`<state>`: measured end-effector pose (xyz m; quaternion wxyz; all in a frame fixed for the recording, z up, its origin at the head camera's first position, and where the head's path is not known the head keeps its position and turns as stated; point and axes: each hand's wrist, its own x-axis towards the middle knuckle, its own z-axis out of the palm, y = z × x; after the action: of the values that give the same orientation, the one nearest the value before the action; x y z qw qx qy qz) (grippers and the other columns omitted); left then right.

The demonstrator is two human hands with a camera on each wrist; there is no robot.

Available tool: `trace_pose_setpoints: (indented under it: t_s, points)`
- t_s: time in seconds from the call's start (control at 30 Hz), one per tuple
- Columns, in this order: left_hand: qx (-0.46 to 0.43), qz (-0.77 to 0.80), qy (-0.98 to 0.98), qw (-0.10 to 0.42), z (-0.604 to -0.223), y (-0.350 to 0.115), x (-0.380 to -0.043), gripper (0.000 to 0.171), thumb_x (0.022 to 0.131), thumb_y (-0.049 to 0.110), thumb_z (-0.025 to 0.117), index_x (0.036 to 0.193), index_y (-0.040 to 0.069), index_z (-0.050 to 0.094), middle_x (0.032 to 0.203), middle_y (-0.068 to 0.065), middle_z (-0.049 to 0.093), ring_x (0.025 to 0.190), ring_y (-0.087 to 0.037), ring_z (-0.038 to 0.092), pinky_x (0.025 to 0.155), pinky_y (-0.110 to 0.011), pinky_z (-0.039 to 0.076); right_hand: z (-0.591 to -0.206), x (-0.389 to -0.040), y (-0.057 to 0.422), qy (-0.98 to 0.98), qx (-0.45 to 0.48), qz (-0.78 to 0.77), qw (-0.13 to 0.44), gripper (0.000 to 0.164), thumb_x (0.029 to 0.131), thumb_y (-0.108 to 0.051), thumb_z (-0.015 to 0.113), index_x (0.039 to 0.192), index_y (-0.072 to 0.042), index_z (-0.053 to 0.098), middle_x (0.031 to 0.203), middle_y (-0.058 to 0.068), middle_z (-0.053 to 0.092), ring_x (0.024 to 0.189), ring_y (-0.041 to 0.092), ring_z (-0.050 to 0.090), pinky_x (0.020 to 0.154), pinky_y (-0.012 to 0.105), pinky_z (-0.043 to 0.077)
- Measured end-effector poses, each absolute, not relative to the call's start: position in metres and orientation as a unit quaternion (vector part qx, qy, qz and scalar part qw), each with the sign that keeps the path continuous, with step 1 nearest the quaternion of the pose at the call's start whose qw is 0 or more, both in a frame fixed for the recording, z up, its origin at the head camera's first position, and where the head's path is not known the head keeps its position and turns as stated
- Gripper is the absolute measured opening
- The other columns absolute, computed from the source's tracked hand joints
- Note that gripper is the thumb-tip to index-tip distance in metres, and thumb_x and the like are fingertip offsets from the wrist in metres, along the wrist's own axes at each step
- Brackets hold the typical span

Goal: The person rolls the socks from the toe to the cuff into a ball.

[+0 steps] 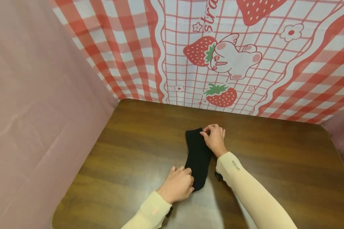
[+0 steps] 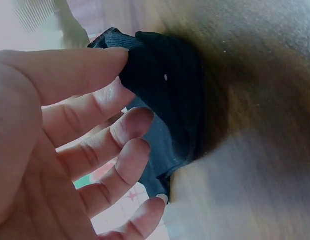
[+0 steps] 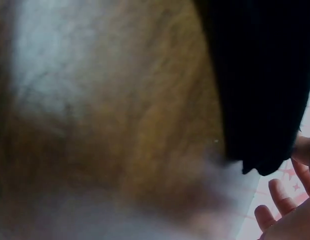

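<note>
A black sock (image 1: 198, 159) lies lengthwise on the wooden table, its cuff toward the patterned backdrop and its toe toward the person. At the cuff's right corner, my right hand (image 1: 215, 138) pinches the fabric between thumb and forefinger. My left hand (image 1: 177, 184) is at the toe end, fingers curled, with the thumb and forefinger on the fabric. The left wrist view shows the sock (image 2: 167, 95) in folded layers beyond the fingertips of the left hand (image 2: 70, 140). In the right wrist view, the sock (image 3: 260, 80) hangs dark beside the partly visible right hand (image 3: 295, 210).
The brown table (image 1: 126, 152) has rounded corners. Behind it hangs a red-and-white strawberry-print cloth (image 1: 172, 73), and a pink cloth (image 1: 46, 111) covers the left side.
</note>
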<state>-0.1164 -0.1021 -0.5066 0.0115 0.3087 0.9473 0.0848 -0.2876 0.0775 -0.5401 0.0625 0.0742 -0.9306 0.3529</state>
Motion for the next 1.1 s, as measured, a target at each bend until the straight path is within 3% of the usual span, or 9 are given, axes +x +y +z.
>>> trace_pose_setpoints:
  t_s: [0.67, 1.1]
  points:
    - [0.310, 0.083, 0.947, 0.010, -0.494, -0.105, -0.124, 0.017, 0.085, 0.031, 0.078, 0.072, 0.024, 0.070, 0.081, 0.012, 0.056, 0.077, -0.011, 0.052, 0.065, -0.030, 0.031, -0.547, -0.294, 0.075, -0.907, 0.084, 0.393, 0.126, 0.015, 0.091, -0.014, 0.073, 0.088, 0.000, 0.067, 0.111, 0.021, 0.058, 0.114, 0.045, 0.047, 0.111, 0.066, 0.006]
    - [0.322, 0.067, 0.944, -0.019, -0.492, -0.105, -0.123, 0.017, 0.084, 0.032, 0.079, 0.072, 0.024, 0.071, 0.082, 0.010, 0.057, 0.078, -0.012, 0.053, 0.065, -0.030, 0.031, -0.541, -0.297, 0.074, -0.901, 0.086, 0.401, 0.140, 0.015, 0.092, -0.015, 0.072, 0.088, -0.001, 0.067, 0.109, 0.020, 0.059, 0.113, 0.042, 0.050, 0.111, 0.065, 0.006]
